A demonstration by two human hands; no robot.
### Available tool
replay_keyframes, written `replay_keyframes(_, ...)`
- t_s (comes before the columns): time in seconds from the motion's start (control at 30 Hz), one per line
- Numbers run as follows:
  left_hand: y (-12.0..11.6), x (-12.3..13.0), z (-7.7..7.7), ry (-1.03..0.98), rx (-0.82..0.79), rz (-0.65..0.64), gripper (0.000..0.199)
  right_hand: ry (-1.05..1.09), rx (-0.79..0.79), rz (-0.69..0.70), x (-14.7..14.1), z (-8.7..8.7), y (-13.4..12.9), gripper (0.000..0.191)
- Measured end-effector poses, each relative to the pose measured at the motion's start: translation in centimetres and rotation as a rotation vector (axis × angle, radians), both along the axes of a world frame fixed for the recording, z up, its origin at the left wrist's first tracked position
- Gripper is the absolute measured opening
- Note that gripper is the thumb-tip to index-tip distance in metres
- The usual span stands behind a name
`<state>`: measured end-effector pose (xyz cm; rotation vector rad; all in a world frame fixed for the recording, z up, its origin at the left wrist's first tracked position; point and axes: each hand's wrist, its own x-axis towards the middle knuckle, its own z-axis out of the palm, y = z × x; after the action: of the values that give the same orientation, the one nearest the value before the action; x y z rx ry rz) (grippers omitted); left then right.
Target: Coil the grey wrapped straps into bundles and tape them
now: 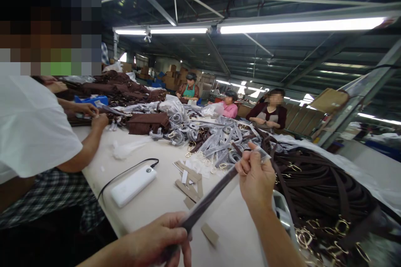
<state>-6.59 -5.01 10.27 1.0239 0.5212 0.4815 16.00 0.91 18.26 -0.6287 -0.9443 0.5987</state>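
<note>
A dark brown strap (210, 197) in a clear plastic sleeve (226, 192) stretches slantwise between my two hands, above the table. My left hand (172, 233), low in the view, is closed round the strap's near end, which partly hides behind the fingers. Higher and to the right, my right hand (256, 175) pinches the far end, where clear plastic (262, 154) sticks out past the fingertips. Beyond that hand lie several grey, plastic-wrapped coiled straps (216, 142). Close on its right is a large heap of brown straps (326, 179) with gold-coloured metal clasps (342, 225).
On the pale table (140, 204) are a white power bank (134, 184) with a black cable and brown paper strips (189, 183). At left a co-worker in a white shirt (37, 129) works with both hands (95, 117). Several people sit across the table.
</note>
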Motion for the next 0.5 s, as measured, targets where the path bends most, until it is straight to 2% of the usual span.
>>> replay_keyframes(0.07,-0.3,-0.2,0.3,0.084,-0.033,-0.009,0.022,-0.304,0.038,-0.161,0.9,-1.0,0.3,0.021)
replay_keyframes(0.13,-0.5,-0.5,0.3,0.157,-0.057,-0.024,0.023,-0.723,0.082,-0.283,2.0,-2.4,0.4,0.022)
replay_keyframes(0.2,-0.7,-1.1,0.0,0.143,-0.073,-0.033,0.029,-1.064,0.122,-0.281,3.0,-3.9,0.3,0.024)
replay_keyframes(0.3,-0.7,-2.3,-0.4,0.002,-0.121,-0.009,0.046,-1.262,0.157,-0.156,3.5,-5.8,-0.5,0.032)
replay_keyframes(0.4,0.1,-4.0,0.4,-0.090,-0.161,-0.047,0.051,-1.364,0.151,-0.060,3.1,-7.5,-2.6,0.039)
replay_keyframes(0.47,1.5,-5.2,1.7,-0.072,-0.137,-0.108,0.049,-1.402,0.040,0.122,2.7,-8.2,-4.7,0.038)
replay_keyframes(0.5,2.4,-5.8,2.4,-0.035,-0.097,-0.135,0.048,-1.385,-0.084,0.281,2.7,-8.4,-5.9,0.037)
